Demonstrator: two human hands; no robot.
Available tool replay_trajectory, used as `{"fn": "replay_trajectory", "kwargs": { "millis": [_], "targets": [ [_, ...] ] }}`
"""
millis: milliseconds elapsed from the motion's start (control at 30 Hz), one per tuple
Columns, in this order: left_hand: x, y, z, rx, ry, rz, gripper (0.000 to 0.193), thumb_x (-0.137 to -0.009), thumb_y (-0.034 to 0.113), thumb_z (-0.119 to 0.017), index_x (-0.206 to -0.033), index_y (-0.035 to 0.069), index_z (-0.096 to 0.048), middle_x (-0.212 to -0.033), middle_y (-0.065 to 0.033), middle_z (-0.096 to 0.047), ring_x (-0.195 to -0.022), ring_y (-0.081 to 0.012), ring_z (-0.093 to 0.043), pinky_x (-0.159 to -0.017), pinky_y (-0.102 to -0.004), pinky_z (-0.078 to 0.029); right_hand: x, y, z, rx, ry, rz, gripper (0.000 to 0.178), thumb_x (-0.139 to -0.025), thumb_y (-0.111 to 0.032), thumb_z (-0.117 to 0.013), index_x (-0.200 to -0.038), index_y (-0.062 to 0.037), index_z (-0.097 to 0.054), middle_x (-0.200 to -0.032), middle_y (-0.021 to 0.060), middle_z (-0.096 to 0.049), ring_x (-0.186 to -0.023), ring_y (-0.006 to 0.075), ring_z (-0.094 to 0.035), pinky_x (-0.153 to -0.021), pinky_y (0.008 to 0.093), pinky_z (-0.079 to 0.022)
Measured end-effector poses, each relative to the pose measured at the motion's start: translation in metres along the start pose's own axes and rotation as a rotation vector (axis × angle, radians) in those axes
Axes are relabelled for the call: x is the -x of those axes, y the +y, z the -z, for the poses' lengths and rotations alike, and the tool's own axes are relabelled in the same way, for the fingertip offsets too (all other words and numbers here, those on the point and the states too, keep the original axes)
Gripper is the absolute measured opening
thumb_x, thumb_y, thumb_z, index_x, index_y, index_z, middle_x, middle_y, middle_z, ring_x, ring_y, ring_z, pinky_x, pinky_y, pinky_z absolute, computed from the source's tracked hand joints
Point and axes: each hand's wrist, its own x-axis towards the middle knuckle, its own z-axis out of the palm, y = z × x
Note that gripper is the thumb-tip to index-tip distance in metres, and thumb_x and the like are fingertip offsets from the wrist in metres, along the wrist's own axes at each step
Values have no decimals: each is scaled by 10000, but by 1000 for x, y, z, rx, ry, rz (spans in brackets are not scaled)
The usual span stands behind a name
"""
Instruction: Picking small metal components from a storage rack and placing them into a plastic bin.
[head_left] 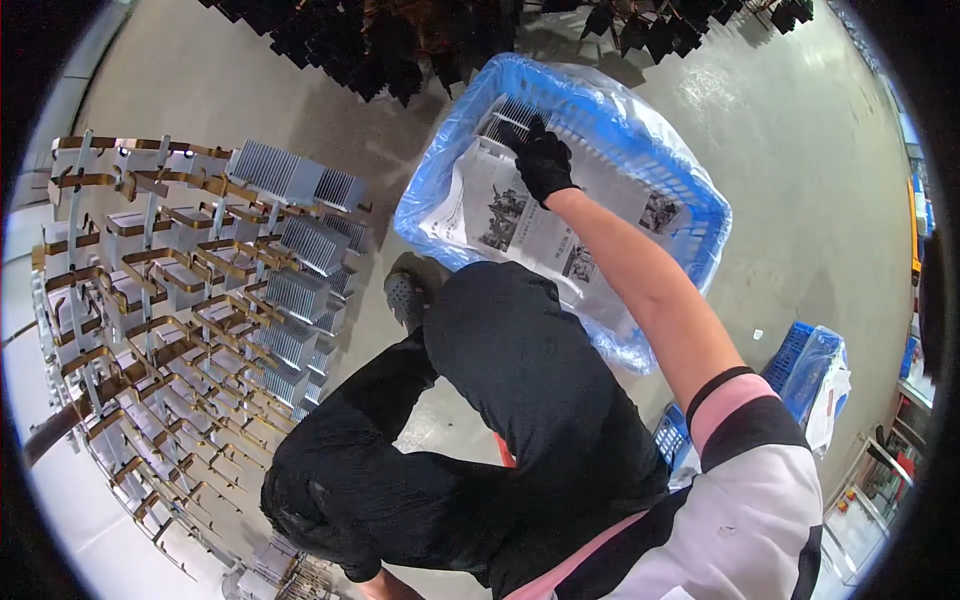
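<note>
I'm crouched low over the concrete floor (pixel 780 180), knees in black trousers filling the middle of my view, and off to my left stands a big rack (pixel 150 330) of brown hooks hung with rows of grey finned metal pieces. Ahead and a little to my right sits the blue plastic basket (pixel 700 200), lined with a clear bag and a sheet of newspaper (pixel 520 215) across its bottom, its long axis running from near-left to far-right of me. My right arm is stretched out almost straight, bare forearm angling up and leftward into the basket. My right hand (pixel 542 160), in a black glove, is at the basket's far left corner, fingers curled down onto a finned metal piece (pixel 508 118) that lies against the wall there; I seem to be gripping its near edge. My left hand isn't in sight; only a bit of arm shows at the bottom edge, so the right is clearly the nearer one.
</note>
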Motion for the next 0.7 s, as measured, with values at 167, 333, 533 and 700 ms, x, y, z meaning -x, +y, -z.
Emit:
{"fn": "replay_trajectory", "kwargs": {
  "millis": [167, 333, 533, 700],
  "targets": [
    [-3, 20, -4, -39, 6, -20, 444, -923, 263, -657, -1260, -16, -579, -1321, -210, -573, -1236, -360, -540, -1083, -467, -382, -5, 24, -20, -87, 42, -36, 468, -1002, -460, -465, -1462, -374, -462, -1463, 278, -435, -1152, 373, -583, -961, 476, -473],
    [-14, 67, -2, -90, 8, -78, 415, -907, 224, -676, -1240, -10, -598, -1280, -200, -604, -1202, -371, -564, -1073, -468, -394, -6, 6, -15, -594, 8, -266, 711, -857, -131, -545, -1485, -435, -408, -1497, 248, -418, -1131, 395, -599, -963, 469, -501],
    [-12, 49, 9, -13, -23, -43, 391, -910, 200, -678, -1240, 8, -597, -1237, -178, -626, -1174, -341, -575, -1059, -445, -407, 0, -2, -5, -44, 84, 109, 701, -843, -141, -543, -1491, -379, -418, -1413, 252, -502, -1016, 385, -649, -881, 485, -526],
    [-6, 44, -8, 12, -15, -70, 309, -965, 150, -618, -1233, 2, -577, -1212, -157, -619, -1141, -287, -582, -1058, -408, -410, -18, 46, -9, 206, 51, 89, 852, -766, -123, -605, -1509, -455, -351, -1538, 237, -367, -881, 381, -685, -774, 505, -554]
  ]
}}
